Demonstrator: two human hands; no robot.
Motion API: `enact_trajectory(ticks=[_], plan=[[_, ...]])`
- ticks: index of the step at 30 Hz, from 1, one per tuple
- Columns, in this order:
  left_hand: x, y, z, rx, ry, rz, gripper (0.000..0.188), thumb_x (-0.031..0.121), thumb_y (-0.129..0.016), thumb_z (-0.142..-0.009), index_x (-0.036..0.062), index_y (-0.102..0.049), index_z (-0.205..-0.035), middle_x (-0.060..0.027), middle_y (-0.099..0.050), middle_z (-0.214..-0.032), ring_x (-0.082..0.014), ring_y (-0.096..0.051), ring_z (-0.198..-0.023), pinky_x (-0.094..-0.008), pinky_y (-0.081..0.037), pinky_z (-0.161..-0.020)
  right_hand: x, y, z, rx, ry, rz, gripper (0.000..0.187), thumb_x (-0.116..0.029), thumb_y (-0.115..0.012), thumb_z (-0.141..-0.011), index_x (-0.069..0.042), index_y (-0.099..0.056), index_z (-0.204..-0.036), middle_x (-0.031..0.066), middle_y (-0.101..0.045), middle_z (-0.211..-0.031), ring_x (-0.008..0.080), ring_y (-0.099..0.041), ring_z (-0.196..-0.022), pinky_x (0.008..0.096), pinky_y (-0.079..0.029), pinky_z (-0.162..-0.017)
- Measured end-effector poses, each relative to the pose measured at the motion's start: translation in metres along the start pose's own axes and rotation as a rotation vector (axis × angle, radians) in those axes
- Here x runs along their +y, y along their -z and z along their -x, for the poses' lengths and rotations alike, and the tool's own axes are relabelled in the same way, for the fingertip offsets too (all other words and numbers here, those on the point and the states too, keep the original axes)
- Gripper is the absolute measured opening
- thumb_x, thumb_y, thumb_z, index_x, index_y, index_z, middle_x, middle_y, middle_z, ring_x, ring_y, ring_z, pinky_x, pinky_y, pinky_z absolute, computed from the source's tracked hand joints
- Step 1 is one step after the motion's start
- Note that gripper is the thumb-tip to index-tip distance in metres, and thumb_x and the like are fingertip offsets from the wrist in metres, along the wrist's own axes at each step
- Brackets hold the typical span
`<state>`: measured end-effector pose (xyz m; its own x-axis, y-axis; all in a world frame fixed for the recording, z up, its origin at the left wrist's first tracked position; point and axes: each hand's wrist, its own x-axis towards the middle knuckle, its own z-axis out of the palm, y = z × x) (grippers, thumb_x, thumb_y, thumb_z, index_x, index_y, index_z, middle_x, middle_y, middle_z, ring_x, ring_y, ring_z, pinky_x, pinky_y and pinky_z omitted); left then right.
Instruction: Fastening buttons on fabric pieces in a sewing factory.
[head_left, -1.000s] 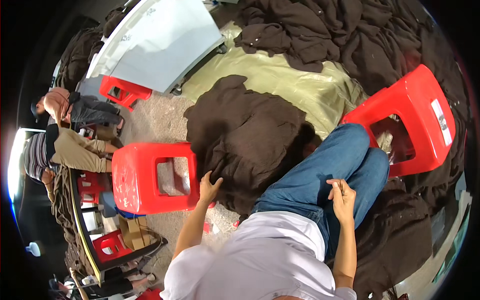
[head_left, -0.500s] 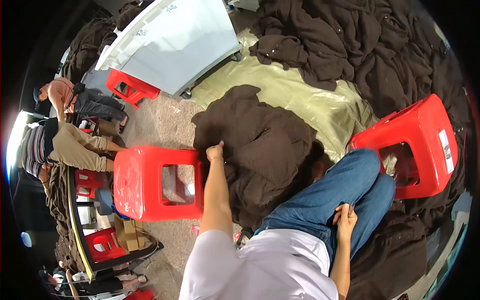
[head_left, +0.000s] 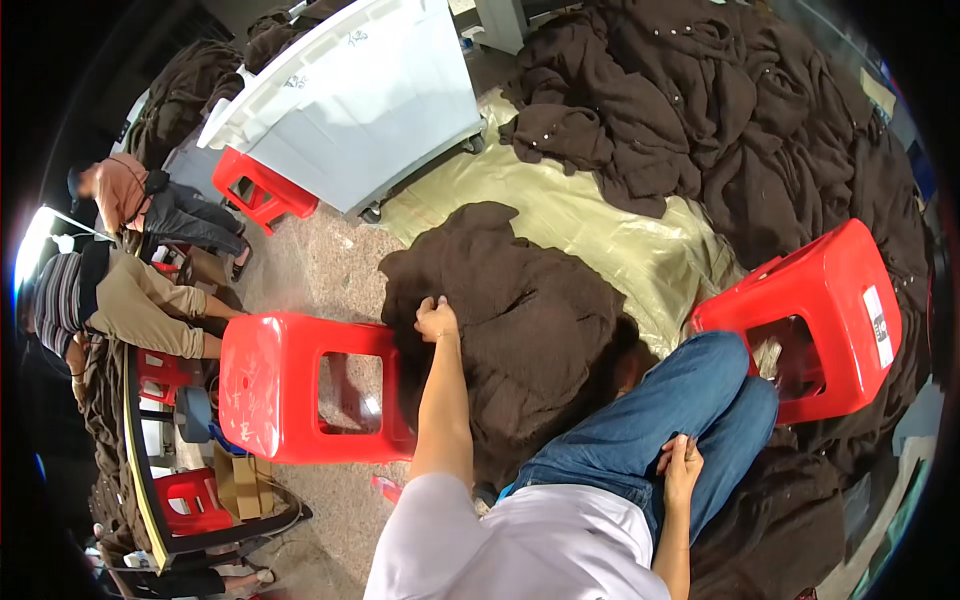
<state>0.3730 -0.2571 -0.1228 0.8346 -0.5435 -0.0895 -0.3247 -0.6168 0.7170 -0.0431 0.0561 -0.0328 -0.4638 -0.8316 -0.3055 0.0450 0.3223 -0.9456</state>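
While the brown cloth heap (head_left: pixel 530 310) sits between the left red stool (head_left: pixel 290 390) and my jeans (head_left: pixel 640 412), my left hand (head_left: pixel 437 320) is at its left side, fingers mostly curled, can't tell if they've pinched any. My right hand (head_left: pixel 681 468) is half-curled over my jeans, grip unclear too. Heap looks soft, floppy, probably heavy bunched up, so I'd grab a thick fold.

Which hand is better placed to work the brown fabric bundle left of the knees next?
Probably the left hand: that arm is extended and the hand is at the left part of the brown fabric bundle. The right hand is farther away, over the blue jeans.
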Motion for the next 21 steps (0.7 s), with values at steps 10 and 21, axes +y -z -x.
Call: enact_trajectory(ticks=[10,21], plan=[[0.082,0.142,0.277,-1.304,-1.083,0.524,0.009,0.005,-0.07,-0.08,0.0039,-0.062,-0.082,-0.0083,-0.06,-0.073,-0.0225,-0.058,-0.068,-0.0325,-0.047,-0.064,-0.09,-0.039,-0.007,-0.169,0.043,-0.433,0.05,-0.045,-0.048,-0.099,-0.002,-0.052,-0.125,0.0193,-0.066,-0.109,0.0007,-0.028,-0.036,0.0184,-0.035,-0.035],[0.125,0.159,0.302,-1.953,-1.081,0.553,0.011,0.017,-0.067,-0.088,0.0057,-0.068,-0.087,-0.0064,-0.067,-0.082,-0.0267,-0.063,-0.075,-0.0335,-0.051,-0.072,-0.076,0.002,0.051,-0.571,-0.328,-0.285,0.019,-0.001,-0.07,-0.076,0.003,-0.068,-0.095,-0.0001,-0.065,-0.081,0.0064,-0.057,-0.071,0.023,-0.046,-0.064]])
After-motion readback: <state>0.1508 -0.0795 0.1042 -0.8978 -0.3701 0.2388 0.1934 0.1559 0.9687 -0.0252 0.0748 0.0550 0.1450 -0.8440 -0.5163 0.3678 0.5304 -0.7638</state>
